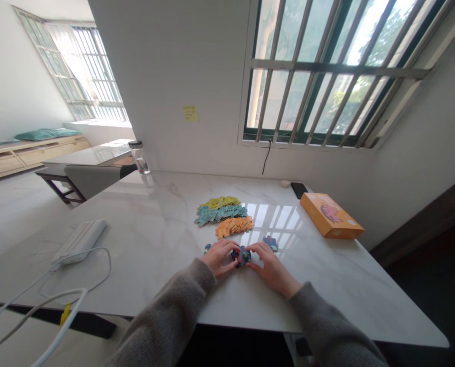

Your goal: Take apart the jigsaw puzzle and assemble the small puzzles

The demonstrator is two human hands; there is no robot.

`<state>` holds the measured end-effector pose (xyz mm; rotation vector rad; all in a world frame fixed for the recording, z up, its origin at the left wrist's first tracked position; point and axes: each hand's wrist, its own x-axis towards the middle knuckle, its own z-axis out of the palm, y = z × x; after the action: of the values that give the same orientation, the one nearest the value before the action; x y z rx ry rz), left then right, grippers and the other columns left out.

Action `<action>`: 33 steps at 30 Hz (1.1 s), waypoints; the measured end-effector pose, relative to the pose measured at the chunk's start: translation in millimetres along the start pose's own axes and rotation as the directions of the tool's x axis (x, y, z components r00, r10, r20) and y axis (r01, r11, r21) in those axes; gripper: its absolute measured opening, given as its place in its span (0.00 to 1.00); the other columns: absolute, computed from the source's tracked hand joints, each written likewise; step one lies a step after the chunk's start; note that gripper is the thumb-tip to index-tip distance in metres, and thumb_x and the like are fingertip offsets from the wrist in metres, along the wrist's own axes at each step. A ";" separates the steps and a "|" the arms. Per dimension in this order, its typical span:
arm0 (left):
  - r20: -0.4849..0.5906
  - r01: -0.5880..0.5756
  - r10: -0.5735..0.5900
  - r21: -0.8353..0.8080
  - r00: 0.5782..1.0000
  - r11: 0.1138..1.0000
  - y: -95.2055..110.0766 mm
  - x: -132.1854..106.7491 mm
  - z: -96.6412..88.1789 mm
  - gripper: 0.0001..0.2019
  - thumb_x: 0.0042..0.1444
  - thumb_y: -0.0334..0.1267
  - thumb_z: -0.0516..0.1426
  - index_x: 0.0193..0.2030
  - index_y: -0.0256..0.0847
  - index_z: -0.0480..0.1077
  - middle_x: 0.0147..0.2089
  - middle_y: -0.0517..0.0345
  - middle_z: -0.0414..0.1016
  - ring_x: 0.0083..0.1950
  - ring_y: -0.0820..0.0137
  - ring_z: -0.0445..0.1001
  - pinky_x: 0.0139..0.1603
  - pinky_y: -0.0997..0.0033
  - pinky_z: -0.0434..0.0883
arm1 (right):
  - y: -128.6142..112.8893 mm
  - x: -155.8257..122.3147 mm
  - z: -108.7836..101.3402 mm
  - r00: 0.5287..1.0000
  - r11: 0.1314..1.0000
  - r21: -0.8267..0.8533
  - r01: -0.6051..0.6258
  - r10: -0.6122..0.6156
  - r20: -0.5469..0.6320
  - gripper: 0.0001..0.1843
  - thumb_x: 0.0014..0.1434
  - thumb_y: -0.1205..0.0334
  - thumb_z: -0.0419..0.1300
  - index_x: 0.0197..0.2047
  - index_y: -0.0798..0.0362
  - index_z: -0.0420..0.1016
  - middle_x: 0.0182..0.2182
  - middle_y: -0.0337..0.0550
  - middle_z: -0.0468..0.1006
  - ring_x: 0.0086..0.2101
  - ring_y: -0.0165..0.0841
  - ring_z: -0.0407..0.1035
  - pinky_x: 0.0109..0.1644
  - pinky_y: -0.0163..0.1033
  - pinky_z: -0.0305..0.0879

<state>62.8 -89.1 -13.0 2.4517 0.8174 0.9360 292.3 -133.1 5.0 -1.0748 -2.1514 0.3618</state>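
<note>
Close in front of me, my left hand [221, 255] and my right hand [268, 262] meet over a small cluster of dark blue jigsaw puzzle pieces [244, 256]. Thumb and fingers of both hands are closed on the cluster from either side, and the fingers cover part of it. Another bluish puzzle piece [208, 247] pokes out beyond my left hand. Just past my right fingers lie more blue pieces [271, 243]. Farther away, loose pieces lie in orange [235, 226], teal [220, 214] and yellow-green [224, 202] heaps.
An orange box [331, 216] stands at the right, with a black phone [298, 190] behind it. A white power strip [84, 239] with cables [108, 265] lies on the left of the glossy table [154, 244]. A clear bottle [140, 159] stands at the far left corner.
</note>
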 end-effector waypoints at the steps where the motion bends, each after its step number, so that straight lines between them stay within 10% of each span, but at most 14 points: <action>1: -0.003 -0.002 0.002 -0.004 1.000 1.000 1.0 0.2 -0.4 0.15 0.52 0.34 0.60 0.48 0.43 0.70 0.50 0.50 0.74 0.53 0.60 0.72 0.56 0.56 0.69 | 0.6 -0.1 -0.5 1.000 1.000 0.015 0.008 -0.008 0.001 0.14 0.61 0.63 0.61 0.51 0.47 0.70 0.45 0.47 0.76 0.47 0.41 0.69 0.51 0.49 0.69; 9: -0.130 -0.009 0.007 -0.010 0.991 1.000 8.7 1.8 -5.6 0.18 0.54 0.36 0.61 0.52 0.43 0.67 0.53 0.49 0.73 0.55 0.59 0.70 0.58 0.54 0.68 | 7.1 -0.4 -9.5 0.995 0.998 -0.024 0.059 -0.061 -0.081 0.17 0.64 0.62 0.59 0.56 0.45 0.69 0.53 0.46 0.75 0.54 0.42 0.67 0.60 0.55 0.63; 21: 0.012 0.031 -0.031 0.017 0.999 0.999 4.6 -1.7 -0.9 0.14 0.53 0.31 0.59 0.48 0.43 0.71 0.56 0.49 0.73 0.58 0.58 0.70 0.61 0.52 0.67 | 77.5 -18.5 -45.8 0.987 0.957 -0.245 -0.154 0.139 -0.076 0.10 0.63 0.64 0.54 0.45 0.48 0.75 0.47 0.46 0.79 0.48 0.44 0.69 0.52 0.53 0.67; 26: 0.034 0.029 -0.030 0.034 0.999 0.999 1.7 -1.1 0.2 0.11 0.54 0.32 0.59 0.45 0.43 0.72 0.55 0.50 0.73 0.57 0.58 0.70 0.60 0.53 0.67 | 49.2 -13.2 -36.4 0.982 0.906 -0.387 -0.173 0.131 -0.133 0.10 0.62 0.65 0.54 0.43 0.49 0.75 0.56 0.51 0.70 0.54 0.47 0.63 0.56 0.56 0.63; 33: 0.018 -0.013 0.012 0.024 1.000 1.000 -5.4 -0.8 2.6 0.12 0.52 0.33 0.61 0.45 0.43 0.73 0.51 0.50 0.72 0.54 0.59 0.70 0.58 0.55 0.68 | -8.1 3.2 -4.5 1.000 0.984 -0.176 0.014 -0.011 0.019 0.12 0.61 0.63 0.60 0.49 0.48 0.70 0.49 0.48 0.72 0.52 0.43 0.64 0.60 0.53 0.61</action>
<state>62.1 -85.9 -18.1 2.4849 0.8127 0.9122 289.3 -135.9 13.9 -1.1579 -2.2375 0.1781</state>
